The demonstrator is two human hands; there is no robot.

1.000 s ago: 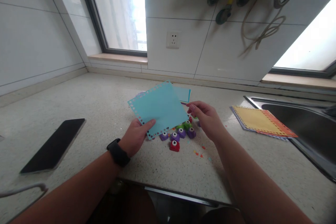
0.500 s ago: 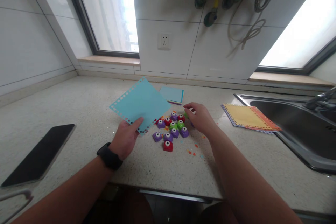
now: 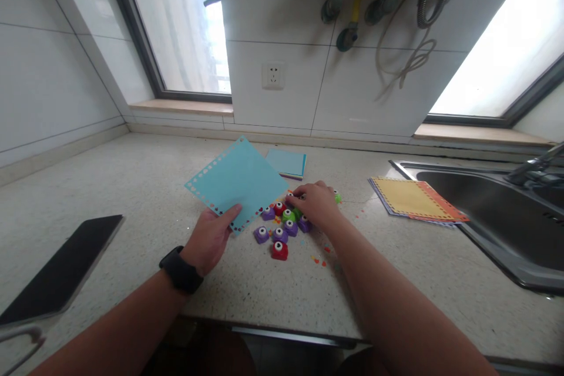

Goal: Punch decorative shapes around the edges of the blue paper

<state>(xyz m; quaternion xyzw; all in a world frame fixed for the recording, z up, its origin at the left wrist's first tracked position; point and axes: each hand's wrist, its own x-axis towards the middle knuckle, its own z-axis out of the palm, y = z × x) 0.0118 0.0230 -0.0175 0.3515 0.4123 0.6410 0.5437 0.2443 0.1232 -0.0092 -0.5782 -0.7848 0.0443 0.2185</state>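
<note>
My left hand pinches a light blue paper sheet by its near corner, thumb on top. Small shaped holes run along two of the sheet's edges. My right hand is over the far right part of a cluster of small craft punches, its fingers curled down among them. What lies under those fingers is mostly hidden. Around it sit a green punch, a purple punch and a red punch, among several more. Another green punch shows just beyond the hand.
Paper confetti lies scattered about the punches. Behind them is a stack of blue paper. A yellow and orange punched stack overlaps the edge of the sink. A dark tablet lies at left.
My right hand has moved left and nearer, from the cluster's right side onto the punches. The left hand still holds the blue sheet. The camera view has shifted slightly.
</note>
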